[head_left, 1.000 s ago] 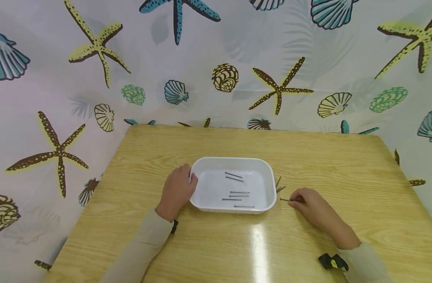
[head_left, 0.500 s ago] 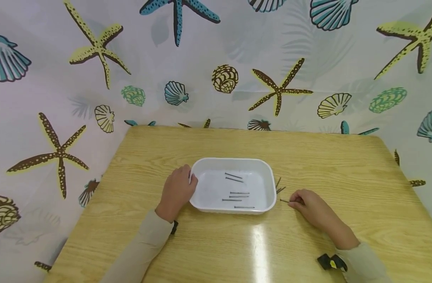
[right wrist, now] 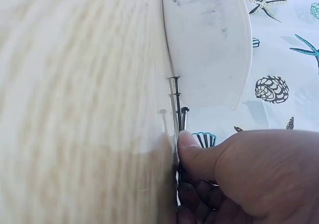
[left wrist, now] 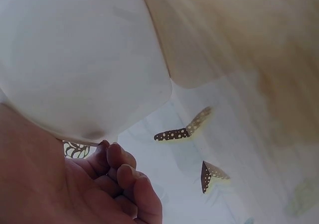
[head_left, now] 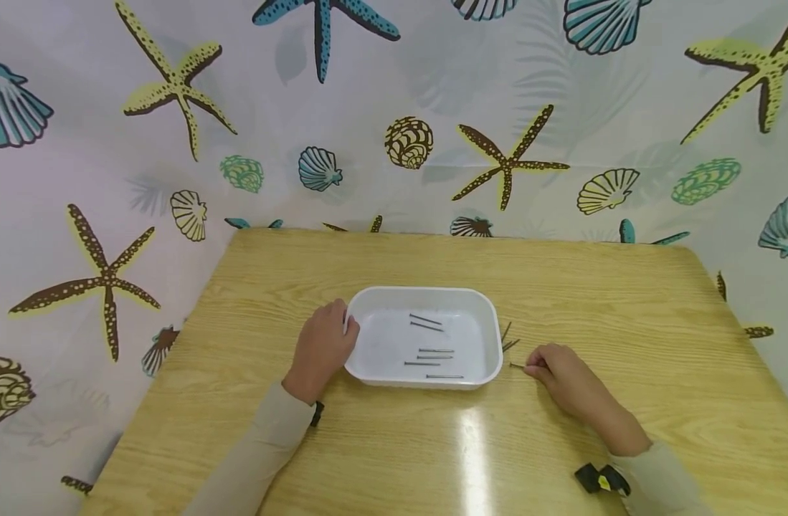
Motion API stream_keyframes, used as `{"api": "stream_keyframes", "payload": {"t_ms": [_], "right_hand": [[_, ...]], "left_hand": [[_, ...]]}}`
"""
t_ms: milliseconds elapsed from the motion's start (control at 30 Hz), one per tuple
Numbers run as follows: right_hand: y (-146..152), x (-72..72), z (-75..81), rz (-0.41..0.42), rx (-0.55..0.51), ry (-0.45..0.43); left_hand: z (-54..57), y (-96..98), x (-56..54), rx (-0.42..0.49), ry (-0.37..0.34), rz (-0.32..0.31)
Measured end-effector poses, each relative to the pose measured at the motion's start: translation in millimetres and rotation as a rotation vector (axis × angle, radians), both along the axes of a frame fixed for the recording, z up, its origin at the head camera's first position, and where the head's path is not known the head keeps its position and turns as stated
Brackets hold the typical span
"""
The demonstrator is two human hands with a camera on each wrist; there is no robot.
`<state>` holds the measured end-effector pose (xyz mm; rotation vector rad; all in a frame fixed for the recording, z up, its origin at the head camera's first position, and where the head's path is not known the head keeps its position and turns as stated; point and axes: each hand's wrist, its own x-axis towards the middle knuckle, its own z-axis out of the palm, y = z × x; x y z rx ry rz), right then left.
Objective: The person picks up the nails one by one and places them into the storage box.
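Observation:
A white plastic tray [head_left: 381, 383] stands mid-table with several nails [head_left: 435, 357] lying inside it. My left hand [head_left: 321, 347] grips the tray's left end; in the left wrist view its thumb and curled fingers meet at the rim. Right of the tray, my right hand [head_left: 561, 373] pinches a nail [head_left: 516, 366] between thumb and fingers, its head end pointing toward the tray. In the right wrist view the held nail [right wrist: 186, 113] is low over the tabletop; whether it touches the wood I cannot tell. Between hand and tray lie loose nails [head_left: 510, 345], partly hidden by the tray's side.
The wood-grain table [head_left: 368, 459] meets a cloth [head_left: 368, 107] printed with starfish and shells at its back and sides. Black camera mounts [head_left: 601, 479] sit at both wrists.
Almost nothing moves. The right hand and its pinched nail shift very slightly, while the left hand stays on the tray and the nails inside stay where they were.

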<state>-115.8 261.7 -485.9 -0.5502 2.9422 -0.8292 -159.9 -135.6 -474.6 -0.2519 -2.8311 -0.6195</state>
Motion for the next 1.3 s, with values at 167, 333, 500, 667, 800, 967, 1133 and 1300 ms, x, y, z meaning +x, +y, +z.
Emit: {"api": "stream_keyframes", "payload": {"t_ms": [167,333,500,667,800,967,1133,1300], "right_hand": [[-0.7,0.5,-1.3,-0.007,-0.018,0.0],[-1.2,1.1,-1.3,0.005,-0.033,-0.006],[-1.5,1.2,-1.1,-0.005,-0.032,0.002],[-1.7,1.4,-0.5,-0.013,-0.037,0.003],[-1.7,1.8,0.2,-0.022,-0.041,0.002],[-2.0,2.7,0.4,-0.029,-0.052,0.023],[-2.9,4.0,2.5,-0.036,-0.073,0.055],[-3.3,4.4,7.2,-0.042,-0.07,0.069]], "left_hand": [[-0.8,-0.2,-0.7,-0.006,0.009,0.001],[-2.2,-0.6,-2.2,-0.015,0.003,0.003],[-1.2,-0.2,-2.7,-0.005,0.002,0.005],[-0.1,0.0,-2.2,0.004,-0.002,0.006],[-0.4,-0.2,-2.5,0.007,-0.002,0.005],[-1.7,-1.0,-2.3,0.001,-0.014,0.007],[-1.4,-1.4,-1.4,0.002,-0.028,0.013],[-0.3,-1.0,-0.7,0.009,-0.03,0.012]]}}
